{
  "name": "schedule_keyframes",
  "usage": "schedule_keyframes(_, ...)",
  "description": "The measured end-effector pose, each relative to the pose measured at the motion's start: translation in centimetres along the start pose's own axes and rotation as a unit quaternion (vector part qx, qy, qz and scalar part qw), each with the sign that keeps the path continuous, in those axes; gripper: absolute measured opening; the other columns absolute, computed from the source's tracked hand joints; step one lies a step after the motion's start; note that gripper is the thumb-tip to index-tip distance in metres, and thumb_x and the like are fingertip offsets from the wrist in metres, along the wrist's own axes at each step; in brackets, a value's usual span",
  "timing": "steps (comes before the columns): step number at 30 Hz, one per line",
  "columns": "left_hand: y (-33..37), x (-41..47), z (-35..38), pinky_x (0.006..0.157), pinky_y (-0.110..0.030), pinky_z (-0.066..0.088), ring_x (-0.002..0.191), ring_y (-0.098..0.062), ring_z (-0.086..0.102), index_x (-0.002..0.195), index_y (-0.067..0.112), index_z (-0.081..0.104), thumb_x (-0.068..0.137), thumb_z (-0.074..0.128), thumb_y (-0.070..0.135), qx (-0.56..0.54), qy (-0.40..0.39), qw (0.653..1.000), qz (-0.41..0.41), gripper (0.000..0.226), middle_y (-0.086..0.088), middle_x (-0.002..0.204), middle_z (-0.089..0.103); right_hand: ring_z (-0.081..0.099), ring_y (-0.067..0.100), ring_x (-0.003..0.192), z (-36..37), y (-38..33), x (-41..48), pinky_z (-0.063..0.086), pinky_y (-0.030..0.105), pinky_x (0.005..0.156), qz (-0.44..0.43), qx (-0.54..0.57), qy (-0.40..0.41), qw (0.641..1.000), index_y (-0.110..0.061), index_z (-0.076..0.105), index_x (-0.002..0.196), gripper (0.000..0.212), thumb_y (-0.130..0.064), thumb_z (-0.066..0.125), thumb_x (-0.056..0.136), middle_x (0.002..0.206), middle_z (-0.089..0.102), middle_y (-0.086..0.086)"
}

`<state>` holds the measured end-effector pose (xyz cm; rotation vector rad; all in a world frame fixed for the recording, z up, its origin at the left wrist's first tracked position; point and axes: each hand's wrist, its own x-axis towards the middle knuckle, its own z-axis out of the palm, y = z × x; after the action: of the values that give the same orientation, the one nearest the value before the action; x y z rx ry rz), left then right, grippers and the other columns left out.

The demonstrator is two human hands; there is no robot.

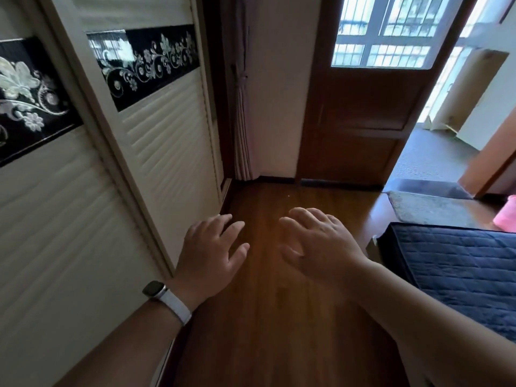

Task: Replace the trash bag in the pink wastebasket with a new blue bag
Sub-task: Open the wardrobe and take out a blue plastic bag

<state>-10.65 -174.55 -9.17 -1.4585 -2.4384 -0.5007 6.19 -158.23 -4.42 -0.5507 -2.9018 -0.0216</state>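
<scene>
Low at the far right edge of view, past the corner of a blue quilted mattress [452, 263] and beside a grey mat [427, 209], a sliver of pink shows. It's prob the pink wastebasket [506, 212], but most of it is cut off and I can't tell if a bag is in it. No blue bag in sight. Both hands hover over the wood floor [265, 317], well apart from the basket. The left hand [212, 252], w/ a white-strapped watch [155, 289] on the wrist, has its fingers spread and relaxed, holding nothing. The right hand [321, 247] is the same: palm down, fingers loosely apart, empty. Cream wardrobe doors [69, 219] run along the left, and a brown door [360, 113] w/ a window stands ahead. By the look of it the job isn't started, and the first move is to turn right & reach the basket. A plastic liner should be v. light, soft and slippery, and easy to tear if yanked. So pinch it at the rim where it folds over, gather the top and lift straight up. The basket is likely light & tippy, so steady its rim w/ one hand while the other pulls. A new bag will prob cling shut, so rub the mouth open before fitting.
</scene>
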Motion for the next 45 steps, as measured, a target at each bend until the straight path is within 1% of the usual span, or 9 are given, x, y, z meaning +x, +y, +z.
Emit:
schedule_keyframes(7,-4.9,7.5,1.6,0.100,-0.048,0.041,0.123,-0.026,0.051,0.127,0.025,0.054,0.091,0.040,0.052,0.015,-0.012,1.000,0.004,0.047,-0.005,0.132,0.056,0.042,0.020,0.132,1.3,0.8,9.3,0.038,0.038,0.103,-0.018,0.033,-0.016,0.999,-0.033,0.042,0.135,0.056,-0.062,0.028,0.090,0.141,0.045,-0.006)
schedule_keyframes(14,-9.4,12.7,3.3,0.100,-0.048,0.040,0.120,-0.027,0.052,0.125,0.023,0.056,0.090,0.045,0.050,0.060,-0.012,0.998,-0.025,0.046,-0.005,0.128,0.058,0.034,0.019,0.137,4.3,2.7,18.2,0.033,0.038,0.107,-0.062,0.060,-0.034,0.996,-0.035,0.037,0.140,0.054,-0.060,0.034,0.093,0.146,0.039,-0.007)
schedule_keyframes(19,-12.6,16.7,5.1,0.102,-0.048,0.037,0.121,-0.027,0.051,0.125,0.024,0.058,0.089,0.048,0.049,0.121,-0.017,0.989,-0.085,0.045,-0.005,0.130,0.058,0.023,0.019,0.143,6.2,4.6,26.0,0.024,0.038,0.113,-0.126,0.088,-0.044,0.987,-0.035,0.026,0.147,0.059,-0.062,0.029,0.095,0.155,0.027,-0.006)
schedule_keyframes(23,-13.8,21.4,6.2,0.100,-0.051,0.041,0.122,-0.026,0.051,0.125,0.023,0.059,0.089,0.050,0.050,0.143,-0.005,0.979,-0.141,0.046,-0.006,0.131,0.059,0.023,0.018,0.142,7.4,6.9,33.3,0.024,0.036,0.113,-0.203,0.107,-0.040,0.972,-0.035,0.027,0.146,0.057,-0.061,0.030,0.095,0.153,0.029,-0.006)
schedule_keyframes(26,-13.8,24.5,6.2,0.101,-0.051,0.041,0.122,-0.026,0.051,0.126,0.024,0.059,0.090,0.047,0.051,0.171,0.008,0.971,-0.170,0.047,-0.005,0.131,0.059,0.020,0.020,0.144,7.0,8.4,38.5,0.022,0.040,0.114,-0.256,0.118,-0.045,0.958,-0.033,0.024,0.148,0.060,-0.060,0.030,0.095,0.156,0.026,-0.003)
schedule_keyframes(32,-14.1,29.2,3.8,0.101,-0.050,0.040,0.121,-0.028,0.051,0.126,0.020,0.060,0.090,0.049,0.049,0.237,0.070,0.936,-0.252,0.048,-0.007,0.130,0.058,0.023,0.023,0.143,6.2,9.5,47.0,0.025,0.042,0.113,-0.360,0.113,-0.022,0.926,-0.030,0.024,0.148,0.060,-0.059,0.031,0.096,0.157,0.025,0.000)
schedule_keyframes(37,-14.8,29.6,-0.2,0.097,-0.051,0.042,0.120,-0.033,0.051,0.129,0.015,0.058,0.090,0.051,0.045,0.302,0.113,0.896,-0.304,0.050,-0.012,0.130,0.057,0.023,0.019,0.143,5.3,7.7,52.3,0.023,0.039,0.114,-0.386,0.149,0.013,0.910,-0.033,0.022,0.148,0.060,-0.061,0.029,0.095,0.156,0.024,-0.004)
schedule_keyframes(41,-16.5,28.9,-3.6,0.098,-0.049,0.041,0.120,-0.036,0.050,0.130,0.011,0.058,0.090,0.052,0.042,0.364,0.140,0.853,-0.347,0.051,-0.015,0.132,0.055,0.030,0.020,0.140,3.7,5.3,55.5,0.028,0.040,0.112,-0.421,0.157,0.055,0.892,-0.031,0.029,0.145,0.059,-0.060,0.031,0.093,0.153,0.033,-0.003)
schedule_keyframes(45,-18.9,28.4,-6.5,0.098,-0.050,0.041,0.120,-0.037,0.050,0.130,0.010,0.057,0.091,0.053,0.041,0.418,0.153,0.820,-0.358,0.050,-0.017,0.131,0.054,0.042,0.021,0.133,2.7,2.3,57.5,0.038,0.040,0.105,-0.447,0.163,0.096,0.874,-0.030,0.038,0.141,0.059,-0.060,0.035,0.091,0.146,0.044,-0.002)
